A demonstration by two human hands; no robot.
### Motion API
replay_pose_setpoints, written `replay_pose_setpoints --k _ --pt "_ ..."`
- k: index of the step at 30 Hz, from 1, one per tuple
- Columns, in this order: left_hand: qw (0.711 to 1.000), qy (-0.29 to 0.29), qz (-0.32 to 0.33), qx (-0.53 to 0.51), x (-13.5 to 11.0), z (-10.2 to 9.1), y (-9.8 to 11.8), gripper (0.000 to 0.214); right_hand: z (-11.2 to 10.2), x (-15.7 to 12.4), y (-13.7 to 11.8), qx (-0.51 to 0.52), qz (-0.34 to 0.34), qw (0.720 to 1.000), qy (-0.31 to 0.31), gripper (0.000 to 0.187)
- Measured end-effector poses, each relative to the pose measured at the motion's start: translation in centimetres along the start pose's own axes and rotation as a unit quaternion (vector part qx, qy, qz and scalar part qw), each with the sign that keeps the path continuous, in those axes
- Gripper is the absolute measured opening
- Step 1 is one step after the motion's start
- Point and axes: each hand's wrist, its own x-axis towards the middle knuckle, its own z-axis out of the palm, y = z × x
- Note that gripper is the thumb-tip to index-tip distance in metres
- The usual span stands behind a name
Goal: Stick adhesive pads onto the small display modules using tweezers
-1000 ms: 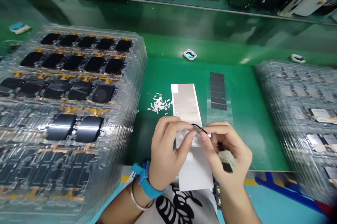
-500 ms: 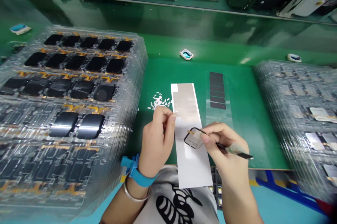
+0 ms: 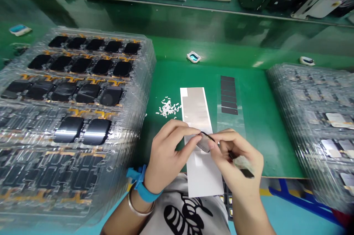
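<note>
Glossy green workbench [image 3: 249, 32], teal floor [image 3: 276, 213]

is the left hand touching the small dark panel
Touching. The head view shows the left hand with its fingertips against the edge of the small dark panel, which sits between it and the right hand.

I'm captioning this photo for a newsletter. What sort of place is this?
Probably an electronics assembly line for small screens: stacked clear trays of black display panels with orange flex cables, a green work mat, and tweezers in the right hand beside a small panel.
</note>
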Motion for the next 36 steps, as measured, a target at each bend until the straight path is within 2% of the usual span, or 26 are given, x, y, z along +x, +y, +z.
replay_pose_setpoints --k 3,8,12,16,18,23,25,27,30,36 --pt "1.0 -0.003 0.007 -0.001 0.0 0.2 -0.4 0.01 0.1 -0.2 0.0 -0.008 -0.013 1.0 -0.005 0.014" --pt "0.997 -0.019 0.064 0.038 -0.1 0.4 -0.5 0.013 0.2 -0.3 -0.1 -0.007 -0.018 1.0 -0.004 0.015" --pt "0.996 -0.043 0.065 0.041 -0.2 0.2 -0.4 0.011 0.2 -0.2 0.1 0.0 -0.006 1.0 0.006 0.013" --pt "0.997 -0.04 0.059 0.02 -0.3 0.1 -0.5 0.012 0.0 -0.2 0.5 0.015 0.013 1.0 0.011 0.009" --pt "0.999 -0.03 0.033 0.017 -0.3 0.0 -0.6 0.012 -0.2 -0.1 0.7 0.023 0.025 0.999 0.008 0.008" --pt "0.993 -0.007 -0.118 0.016 -0.1 -0.2 -1.1 0.014 -0.4 0.1 0.9 0.039 0.075 0.996 -0.001 0.003" --pt "0.988 0.001 -0.153 -0.015 0.0 -0.3 -1.2 0.02 -0.5 0.2 0.9 0.043 0.085 0.995 0.001 0.003" --pt "0.982 0.012 -0.17 -0.077 0.1 -0.4 -1.3 0.022 -0.6 0.3 0.9 0.047 0.089 0.995 0.008 0.003" --pt "0.969 0.031 -0.187 -0.157 0.2 -0.3 -1.2 0.012 -0.7 0.4 1.1 0.051 0.092 0.994 0.018 0.003" --pt "0.957 0.054 -0.22 -0.179 0.3 -0.3 -0.8 0.007 -0.9 0.4 1.6 0.054 0.092 0.994 0.037 0.001"
